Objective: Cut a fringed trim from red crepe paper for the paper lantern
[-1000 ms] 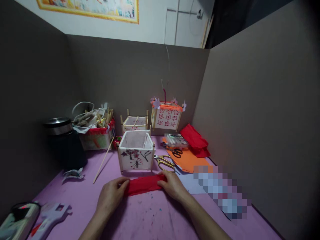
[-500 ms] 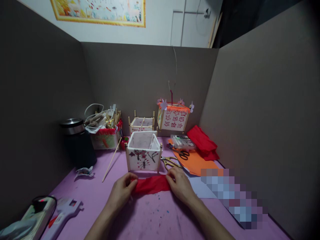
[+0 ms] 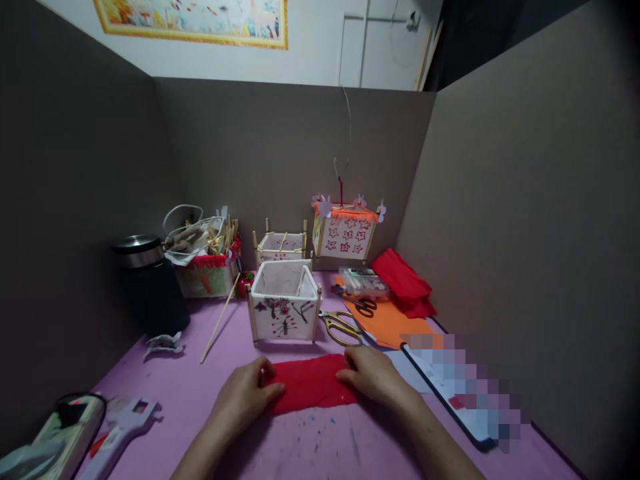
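Note:
A strip of red crepe paper (image 3: 313,383) lies stretched flat just above the purple tabletop. My left hand (image 3: 250,388) pinches its left end, thumb on top and fingers curled at the edge. At the other end, my right hand (image 3: 373,373) is closed on the paper, its thumb resting over the surface. Behind the strip stands a white box lantern (image 3: 285,320) with stick corners and painted flowers. Gold-handled scissors (image 3: 343,327) lie to its right, beyond my right hand.
On the left are a dark thermos (image 3: 150,287), a stick (image 3: 220,320), a filled box (image 3: 203,277) and a glue gun (image 3: 120,430). A decorated lantern (image 3: 347,233) hangs at the back. Orange paper (image 3: 395,323) and folded red paper (image 3: 403,283) lie right; grey partitions (image 3: 295,147) enclose the table.
The red strip now shows wider and flatter between my hands. My right hand has shifted slightly right and down, and my left thumb lies further over the paper. The view has shifted slightly.

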The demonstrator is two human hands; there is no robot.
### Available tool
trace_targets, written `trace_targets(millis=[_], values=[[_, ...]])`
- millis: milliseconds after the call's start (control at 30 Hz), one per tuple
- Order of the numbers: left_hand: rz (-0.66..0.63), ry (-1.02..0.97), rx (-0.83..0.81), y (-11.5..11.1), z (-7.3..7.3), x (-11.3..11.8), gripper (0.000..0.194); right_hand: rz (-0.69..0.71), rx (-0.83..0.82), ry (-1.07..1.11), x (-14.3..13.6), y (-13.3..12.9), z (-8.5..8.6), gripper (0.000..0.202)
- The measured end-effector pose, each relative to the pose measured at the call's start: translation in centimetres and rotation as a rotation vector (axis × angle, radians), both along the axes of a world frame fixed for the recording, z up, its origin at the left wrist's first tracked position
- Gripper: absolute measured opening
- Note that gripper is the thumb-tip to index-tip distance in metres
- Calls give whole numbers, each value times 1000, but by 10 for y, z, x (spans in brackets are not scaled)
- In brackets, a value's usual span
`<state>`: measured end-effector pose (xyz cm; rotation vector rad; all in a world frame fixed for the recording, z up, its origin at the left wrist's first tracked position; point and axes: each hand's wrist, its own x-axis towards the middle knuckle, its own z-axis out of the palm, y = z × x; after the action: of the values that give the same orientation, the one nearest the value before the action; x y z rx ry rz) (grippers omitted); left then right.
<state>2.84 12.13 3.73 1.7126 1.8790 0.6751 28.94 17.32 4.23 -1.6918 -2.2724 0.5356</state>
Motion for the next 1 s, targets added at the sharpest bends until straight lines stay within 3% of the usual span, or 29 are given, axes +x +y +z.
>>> trace_targets(millis=[133,367,533,667,833,1000], values=[[141,124,57,0,4,-1,27,-31,75,40,-10,0,-2,18],[54,195,100,1,-5,5,12,-50,134,135,-21,-1,-11,7],[141,-211,182,8,-8,2,10,-26,154,311,-23,3,-13,8],[248,-541,297,11,-5,-1,24,-24,135,483,-28,4,-18,15],[291,-777,351,10,14,-4,41,-3,126,832,-34,5,-15,28],[289,-731,462,19,53,-12,42,26,271,914,-44,11,14,31]])
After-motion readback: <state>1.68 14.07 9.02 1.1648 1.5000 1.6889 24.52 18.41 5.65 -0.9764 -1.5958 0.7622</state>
